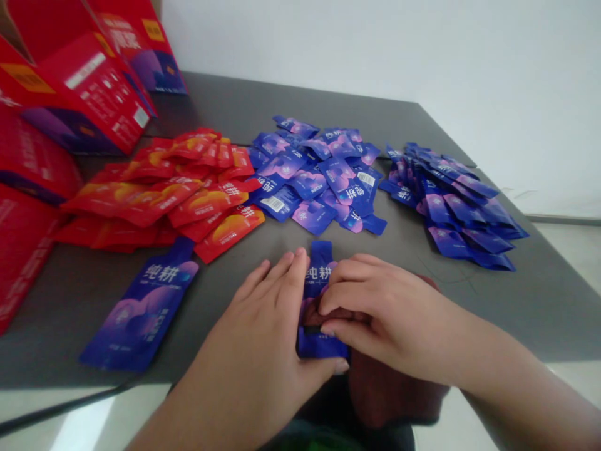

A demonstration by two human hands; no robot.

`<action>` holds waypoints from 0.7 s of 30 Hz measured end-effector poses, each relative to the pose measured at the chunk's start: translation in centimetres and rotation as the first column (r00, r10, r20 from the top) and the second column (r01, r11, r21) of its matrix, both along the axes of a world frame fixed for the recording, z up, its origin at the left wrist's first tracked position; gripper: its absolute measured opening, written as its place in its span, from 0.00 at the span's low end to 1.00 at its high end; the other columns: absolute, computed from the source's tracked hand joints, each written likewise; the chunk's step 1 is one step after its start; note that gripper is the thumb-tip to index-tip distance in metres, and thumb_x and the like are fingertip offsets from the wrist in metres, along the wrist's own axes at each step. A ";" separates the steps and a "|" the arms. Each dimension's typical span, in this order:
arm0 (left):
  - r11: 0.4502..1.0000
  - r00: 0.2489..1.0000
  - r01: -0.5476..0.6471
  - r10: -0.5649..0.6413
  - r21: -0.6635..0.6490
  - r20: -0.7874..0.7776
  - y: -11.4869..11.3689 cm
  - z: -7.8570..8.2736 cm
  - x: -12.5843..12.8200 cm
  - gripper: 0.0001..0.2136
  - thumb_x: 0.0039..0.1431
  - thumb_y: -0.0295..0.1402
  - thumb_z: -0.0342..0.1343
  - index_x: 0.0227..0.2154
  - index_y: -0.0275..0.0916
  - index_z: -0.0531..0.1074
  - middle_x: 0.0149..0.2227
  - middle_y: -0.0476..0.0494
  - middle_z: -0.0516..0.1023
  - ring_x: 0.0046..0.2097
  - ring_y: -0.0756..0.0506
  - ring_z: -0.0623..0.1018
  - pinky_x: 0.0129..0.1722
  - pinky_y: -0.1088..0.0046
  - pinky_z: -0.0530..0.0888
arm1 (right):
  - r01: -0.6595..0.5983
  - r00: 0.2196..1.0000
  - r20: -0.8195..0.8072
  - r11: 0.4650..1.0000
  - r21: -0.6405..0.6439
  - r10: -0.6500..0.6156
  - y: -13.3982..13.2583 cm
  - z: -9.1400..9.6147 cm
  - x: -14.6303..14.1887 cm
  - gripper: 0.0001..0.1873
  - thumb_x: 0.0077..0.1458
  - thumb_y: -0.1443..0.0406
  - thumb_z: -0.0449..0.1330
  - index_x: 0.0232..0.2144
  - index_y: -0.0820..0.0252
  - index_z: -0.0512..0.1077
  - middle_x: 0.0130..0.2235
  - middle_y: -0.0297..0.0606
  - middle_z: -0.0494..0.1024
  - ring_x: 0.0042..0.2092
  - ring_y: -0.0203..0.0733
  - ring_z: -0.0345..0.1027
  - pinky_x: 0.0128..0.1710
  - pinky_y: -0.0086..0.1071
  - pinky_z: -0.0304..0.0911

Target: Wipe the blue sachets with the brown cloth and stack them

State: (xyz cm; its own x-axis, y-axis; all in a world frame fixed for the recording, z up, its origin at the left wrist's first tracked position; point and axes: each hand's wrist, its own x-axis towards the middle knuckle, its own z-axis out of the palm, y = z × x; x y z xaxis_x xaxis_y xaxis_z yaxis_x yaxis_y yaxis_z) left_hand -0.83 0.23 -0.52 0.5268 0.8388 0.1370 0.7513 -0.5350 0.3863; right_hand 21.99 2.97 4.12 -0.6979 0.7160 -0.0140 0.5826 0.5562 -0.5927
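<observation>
A blue-purple pouch [321,347] with a narrow spout end lies flat on the table in front of me. Along its left edge rests my left hand [263,332], fingers stretched out flat and thumb across its bottom corner. My right hand [385,313] pinches a brown cloth [399,391] and presses a fold of it onto the middle of the pouch. The rest of the cloth hangs over the table's front edge below my right wrist. Another blue pouch [141,307] lies singly to the left of my left hand.
Red pouches [178,188] are heaped at left, beside a loose pile of blue pouches [314,175] in the middle. Overlapping blue pouches [455,200] form a stack at right. Red boxes [89,94] stand on the grey table [530,307] at far left. A white wall [328,50] rises behind.
</observation>
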 end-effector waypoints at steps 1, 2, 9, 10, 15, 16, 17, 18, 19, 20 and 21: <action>1.000 1.000 -0.006 0.006 0.000 0.000 0.0 0.0 0.0 0.57 0.53 0.52 0.73 0.76 0.30 0.48 0.74 0.21 0.64 0.74 0.27 0.68 0.73 0.41 0.67 | 0.022 1.000 0.015 0.999 0.025 -0.022 0.2 -0.2 0.0 0.03 0.72 0.63 0.64 0.42 0.53 0.79 0.44 0.33 0.80 0.48 0.42 0.72 0.52 0.41 0.63; 1.000 1.000 -0.010 0.010 0.000 -0.002 -0.1 0.0 0.0 0.58 0.53 0.53 0.74 0.76 0.30 0.48 0.74 0.21 0.64 0.74 0.26 0.68 0.73 0.40 0.67 | 0.045 0.999 0.027 0.998 0.053 -0.046 0.3 -0.3 0.1 0.03 0.71 0.63 0.64 0.42 0.53 0.79 0.44 0.34 0.79 0.48 0.43 0.72 0.53 0.41 0.63; 1.000 0.999 0.024 -0.024 -0.003 -0.025 0.2 0.1 -0.1 0.58 0.54 0.57 0.72 0.76 0.29 0.50 0.75 0.24 0.64 0.74 0.28 0.67 0.74 0.43 0.65 | 0.201 0.973 0.061 0.945 0.259 -0.223 1.0 -1.5 0.7 0.06 0.72 0.62 0.62 0.45 0.55 0.80 0.44 0.39 0.80 0.48 0.48 0.73 0.55 0.46 0.66; 0.999 0.999 0.035 -0.035 0.004 -0.029 0.2 0.1 -0.2 0.59 0.54 0.59 0.72 0.76 0.28 0.49 0.75 0.23 0.63 0.74 0.28 0.67 0.74 0.43 0.65 | 0.216 0.972 0.034 0.941 0.262 -0.233 1.0 -1.5 0.8 0.06 0.72 0.63 0.63 0.45 0.56 0.80 0.44 0.40 0.80 0.48 0.48 0.73 0.54 0.45 0.67; 0.993 0.994 0.111 -0.110 0.049 -0.030 0.0 0.1 -0.8 0.52 0.66 0.62 0.60 0.76 0.25 0.50 0.75 0.20 0.60 0.75 0.27 0.65 0.73 0.41 0.66 | 0.172 0.976 -0.157 0.974 0.149 -0.149 -0.2 -0.2 1.0 0.04 0.69 0.63 0.66 0.43 0.56 0.79 0.42 0.37 0.80 0.46 0.42 0.74 0.49 0.37 0.68; 0.992 0.994 0.111 -0.110 0.052 -0.027 0.0 0.1 -0.9 0.49 0.68 0.59 0.59 0.76 0.25 0.50 0.75 0.21 0.61 0.75 0.28 0.66 0.73 0.41 0.66 | 0.126 0.978 -0.178 0.987 0.099 -0.107 -0.7 0.1 0.9 0.03 0.70 0.63 0.66 0.43 0.56 0.79 0.42 0.36 0.80 0.46 0.41 0.74 0.49 0.36 0.68; 0.993 0.994 0.105 -0.104 0.053 -0.023 0.0 0.1 -0.9 0.48 0.68 0.57 0.59 0.75 0.25 0.50 0.75 0.21 0.62 0.75 0.29 0.66 0.73 0.42 0.66 | 0.072 0.981 -0.186 0.996 0.044 -0.062 -1.1 0.4 0.7 0.03 0.70 0.64 0.66 0.43 0.56 0.79 0.42 0.35 0.80 0.46 0.39 0.74 0.49 0.35 0.68; 0.994 0.995 0.099 -0.098 0.052 -0.020 0.0 0.0 -0.8 0.48 0.68 0.56 0.60 0.75 0.25 0.51 0.75 0.22 0.62 0.75 0.29 0.66 0.73 0.43 0.66 | 0.020 0.983 -0.180 1.000 -0.007 -0.021 -1.4 0.6 0.5 0.02 0.70 0.64 0.66 0.43 0.55 0.79 0.43 0.34 0.81 0.46 0.38 0.74 0.50 0.34 0.68; 0.995 0.996 0.092 -0.091 0.049 -0.019 0.0 0.0 -0.8 0.48 0.66 0.55 0.62 0.75 0.25 0.51 0.75 0.22 0.63 0.75 0.30 0.66 0.74 0.44 0.65 | -0.021 0.987 -0.163 0.999 -0.048 0.013 -1.7 0.8 0.3 0.01 0.70 0.65 0.66 0.43 0.55 0.79 0.43 0.33 0.81 0.46 0.37 0.74 0.51 0.34 0.67; 0.995 0.996 0.088 -0.087 0.046 -0.018 0.1 0.0 -0.7 0.49 0.65 0.54 0.64 0.75 0.25 0.51 0.75 0.23 0.63 0.75 0.30 0.66 0.74 0.45 0.65 | -0.044 0.990 -0.137 0.996 -0.072 0.034 -1.9 0.9 0.0 0.01 0.69 0.65 0.67 0.43 0.55 0.79 0.44 0.33 0.81 0.47 0.37 0.74 0.53 0.34 0.66; 0.995 0.996 0.085 -0.084 0.043 -0.018 0.1 -0.1 -0.6 0.50 0.64 0.53 0.65 0.75 0.25 0.51 0.75 0.23 0.63 0.75 0.30 0.66 0.74 0.45 0.65 | -0.050 0.993 -0.109 0.996 -0.077 0.042 -2.0 0.8 -0.2 0.01 0.69 0.65 0.67 0.43 0.55 0.79 0.44 0.32 0.81 0.47 0.37 0.74 0.54 0.35 0.66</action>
State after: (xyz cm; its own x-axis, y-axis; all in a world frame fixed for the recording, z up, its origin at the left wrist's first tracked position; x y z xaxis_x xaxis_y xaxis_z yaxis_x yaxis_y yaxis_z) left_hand -1.48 0.31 -0.61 0.5981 0.7845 0.1637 0.7085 -0.6131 0.3494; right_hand 21.79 1.00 4.97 -0.7307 0.6826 0.0073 0.4881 0.5299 -0.6936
